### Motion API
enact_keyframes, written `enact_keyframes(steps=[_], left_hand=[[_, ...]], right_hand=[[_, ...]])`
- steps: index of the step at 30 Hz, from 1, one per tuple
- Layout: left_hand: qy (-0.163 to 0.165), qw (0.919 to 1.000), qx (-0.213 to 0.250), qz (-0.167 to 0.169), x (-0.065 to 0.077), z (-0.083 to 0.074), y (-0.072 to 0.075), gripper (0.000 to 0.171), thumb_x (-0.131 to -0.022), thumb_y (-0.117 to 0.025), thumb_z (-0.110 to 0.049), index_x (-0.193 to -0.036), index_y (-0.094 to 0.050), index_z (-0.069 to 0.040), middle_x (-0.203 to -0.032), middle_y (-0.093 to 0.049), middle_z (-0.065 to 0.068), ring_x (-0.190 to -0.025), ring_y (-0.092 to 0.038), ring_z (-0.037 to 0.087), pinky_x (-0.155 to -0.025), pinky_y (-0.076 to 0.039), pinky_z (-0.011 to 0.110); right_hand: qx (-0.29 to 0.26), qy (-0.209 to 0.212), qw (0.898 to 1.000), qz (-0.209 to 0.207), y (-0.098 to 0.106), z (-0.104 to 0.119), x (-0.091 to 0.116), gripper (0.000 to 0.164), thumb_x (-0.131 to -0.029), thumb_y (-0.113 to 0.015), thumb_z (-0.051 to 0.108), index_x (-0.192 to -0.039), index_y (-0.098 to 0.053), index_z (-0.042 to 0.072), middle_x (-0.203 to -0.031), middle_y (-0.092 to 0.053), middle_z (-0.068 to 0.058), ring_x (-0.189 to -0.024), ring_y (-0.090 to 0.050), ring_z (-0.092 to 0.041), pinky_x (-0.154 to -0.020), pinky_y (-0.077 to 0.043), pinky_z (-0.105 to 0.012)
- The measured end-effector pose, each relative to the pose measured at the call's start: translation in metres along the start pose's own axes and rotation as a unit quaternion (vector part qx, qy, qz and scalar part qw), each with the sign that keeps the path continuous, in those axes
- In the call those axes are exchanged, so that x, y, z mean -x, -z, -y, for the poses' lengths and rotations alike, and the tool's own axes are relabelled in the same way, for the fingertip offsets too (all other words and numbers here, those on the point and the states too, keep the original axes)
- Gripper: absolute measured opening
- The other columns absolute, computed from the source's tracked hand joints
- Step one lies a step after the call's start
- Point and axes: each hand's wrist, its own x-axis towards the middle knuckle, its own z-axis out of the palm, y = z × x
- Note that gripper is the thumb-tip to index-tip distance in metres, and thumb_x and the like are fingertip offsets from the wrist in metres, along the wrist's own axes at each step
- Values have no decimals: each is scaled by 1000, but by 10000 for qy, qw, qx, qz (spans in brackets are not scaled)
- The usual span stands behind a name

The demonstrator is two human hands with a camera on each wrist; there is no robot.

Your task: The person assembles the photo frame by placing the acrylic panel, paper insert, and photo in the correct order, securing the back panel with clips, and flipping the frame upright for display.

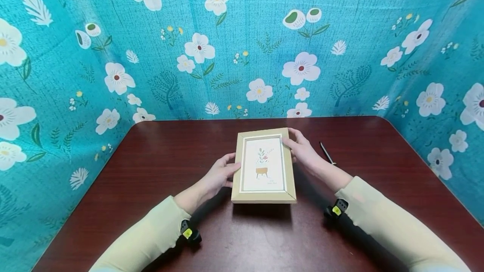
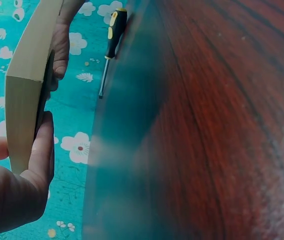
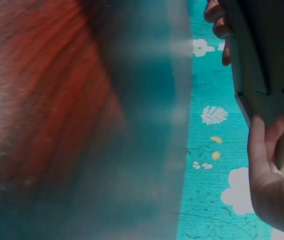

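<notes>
A picture frame (image 1: 263, 165) with a light wooden border is held up over the table, its front tilted toward the head camera. Behind its glazing is a print of a plant in an orange-brown pot on legs. My left hand (image 1: 219, 174) grips the left edge, thumb on the front and fingers behind. At the upper right edge my right hand (image 1: 302, 148) holds the frame the same way. The right wrist view shows the dark backing (image 3: 262, 60) with fingers of both hands against it.
A screwdriver (image 2: 114, 37) with a black and yellow handle lies on the dark red wooden table (image 1: 170, 146), right of the frame in the head view. A turquoise flowered cloth (image 1: 234, 45) hangs behind the table and along its sides.
</notes>
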Motion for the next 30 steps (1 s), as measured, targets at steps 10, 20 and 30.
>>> enact_keyframes(steps=[10, 20, 30], left_hand=[[12, 10000, 50, 10, 1, 4, -2, 54, -101, -51, -17, -146, -27, 1, -122, -59, 20, -88, -65, 20, -64, -54, 35], [88, 9997, -231, -19, -3, 14, -3, 49, -102, -47, -12, -145, -28, 1, -118, -60, 21, -93, -64, 23, -60, -53, 34], [121, 9966, -744, 347, -8, 19, -2, 51, -99, -51, -10, -143, -28, 4, -110, -61, 19, -85, -63, 20, -64, -56, 41]], right_hand=[[465, 0, 9979, 443, 4, -15, 1, 75, -99, -54, 10, -153, -4, 0, -119, -55, -31, -72, -64, -12, -58, -52, -28], [1338, -151, 9870, 873, 8, -23, 6, 80, -98, -57, 15, -154, 0, 1, -86, -65, -13, -52, -54, -16, -49, -46, -30], [2797, 96, 9577, 667, 8, -32, 0, 74, -99, -56, 15, -150, -8, -6, -82, -62, -13, -50, -55, -21, -48, -49, -35]])
